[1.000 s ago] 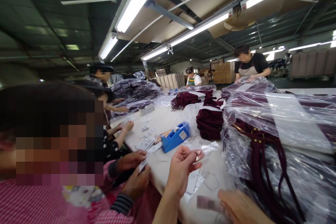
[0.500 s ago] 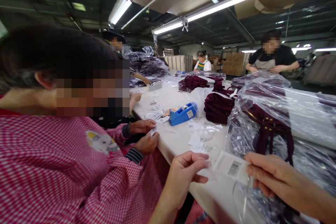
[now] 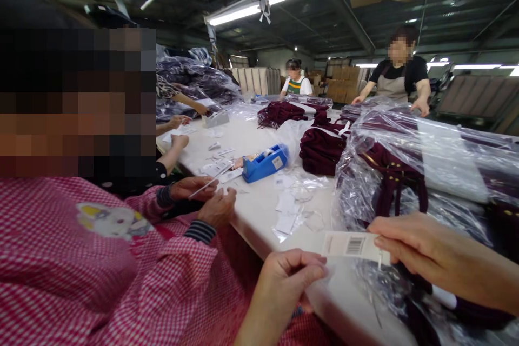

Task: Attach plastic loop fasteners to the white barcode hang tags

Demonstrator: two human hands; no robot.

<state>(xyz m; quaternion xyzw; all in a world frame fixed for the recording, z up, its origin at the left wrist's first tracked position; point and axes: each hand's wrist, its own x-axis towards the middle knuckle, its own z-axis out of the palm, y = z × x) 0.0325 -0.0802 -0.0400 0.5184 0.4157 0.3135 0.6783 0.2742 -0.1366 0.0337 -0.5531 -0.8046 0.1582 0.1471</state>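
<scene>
Pinched between thumb and fingers, the barcode tag (image 3: 346, 244) is held at its right end by the right hand (image 3: 413, 248). Left-hand thumb and fingertips nearly close at the tag's other end; whether the left hand (image 3: 290, 278) grips anything is unclear. The tag is above the near part of the table (image 3: 259, 194), its printed face showing.

The table's near edge runs diagonally from upper left to lower right, passing behind the left hand. Bare white surface lies along that edge, between it and the loose cards. Rightward, room is tight: the plastic-wrapped maroon stack (image 3: 454, 157) reaches up to the right hand. On the left, the person in pink checks (image 3: 162, 281) sits close against the edge.

Two people are beyond the table: one in a black top (image 3: 399, 75), one in a green apron (image 3: 298, 85). One dark wrapped pile (image 3: 194, 78) is at the far left. Two maroon bundles (image 3: 322, 151) sit mid-table, one behind the other. One blue tape dispenser (image 3: 265, 163) stands just left of the nearer bundle. At least three loose white cards (image 3: 287, 203) lie in front of it, partly overlapping; more lie to its left.
</scene>
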